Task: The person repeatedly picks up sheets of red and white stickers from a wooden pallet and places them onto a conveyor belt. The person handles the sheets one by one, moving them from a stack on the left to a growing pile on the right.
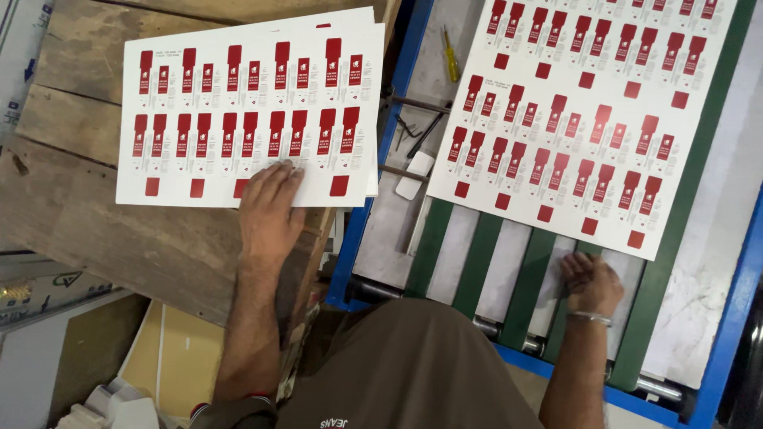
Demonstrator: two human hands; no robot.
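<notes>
— Hands first: where are yours?

— Your left hand (270, 208) lies flat and open, fingers spread on the near edge of the stack of printed sheets (250, 111) on the wooden table (95, 199). Your right hand (590, 280) rests loosely curled on the feed belts (509, 262), gripping nothing.

— And the single printed sheet (580, 111)?

— It lies just ahead of your right hand, nearly touching, its long axis running away from you and tilted. The stack is already under your left.
</notes>
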